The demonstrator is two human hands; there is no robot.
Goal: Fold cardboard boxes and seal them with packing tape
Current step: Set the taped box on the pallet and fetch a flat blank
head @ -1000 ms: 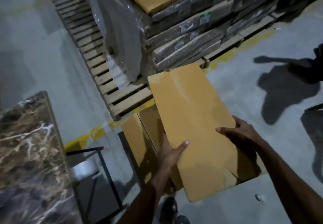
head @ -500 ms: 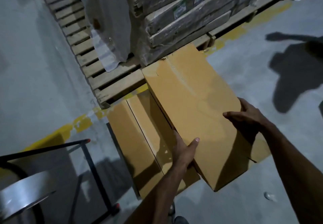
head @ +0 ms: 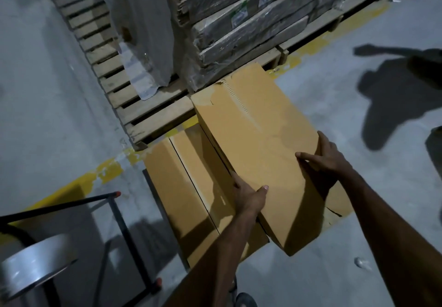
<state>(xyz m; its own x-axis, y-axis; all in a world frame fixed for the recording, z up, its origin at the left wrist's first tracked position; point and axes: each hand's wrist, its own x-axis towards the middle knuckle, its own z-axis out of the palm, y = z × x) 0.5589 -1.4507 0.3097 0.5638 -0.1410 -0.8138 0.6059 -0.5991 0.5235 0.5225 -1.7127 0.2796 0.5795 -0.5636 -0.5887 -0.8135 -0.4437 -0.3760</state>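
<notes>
Cardboard box (head: pixel 258 144), long and tan, sits near the middle of the head view with its length running from eleven o'clock at the far end to five o'clock at the near end. A pale lengthwise strip marks the far part of its top face; whether that is tape cannot be told. The left hand (head: pixel 248 196) clamps the box's seven o'clock side, thumb lying on the top face and fingers wrapped down the side wall. The right hand (head: pixel 323 160) clamps the three o'clock edge, thumb stretched across the top and fingers curled over the far side. Under the box and spreading toward eight o'clock lie flattened cardboard sheets (head: pixel 181 187) on the grey floor (head: pixel 311 278); whether the box rests on them or is held just above cannot be told. At eleven o'clock of the box a wooden pallet (head: pixel 148 115) carries wrapped stacks (head: pixel 251 26), with a loose plastic sheet (head: pixel 141 31) hanging at the stacks' nine o'clock side. A worn yellow line (head: pixel 79 187) crosses the floor from eight o'clock up past the pallet's edge toward one o'clock. At seven o'clock stands a black metal frame (head: pixel 119 223) beside a shiny curved metal piece (head: pixel 31 270). A dark shadow (head: pixel 394 91) falls at two o'clock.
</notes>
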